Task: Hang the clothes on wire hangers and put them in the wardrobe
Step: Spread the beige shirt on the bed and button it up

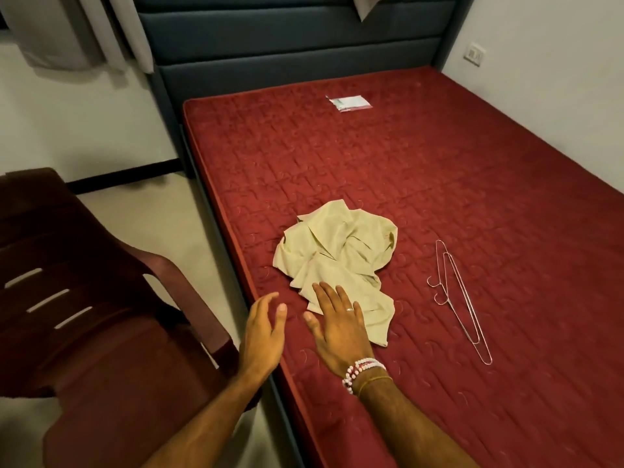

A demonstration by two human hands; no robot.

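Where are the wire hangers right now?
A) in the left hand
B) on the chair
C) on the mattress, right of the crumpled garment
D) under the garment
C: the two wire hangers lie in plain view on the red mattress, apart from the beige garment and to its right.

text: none legible | white label (349,103) (print too small)
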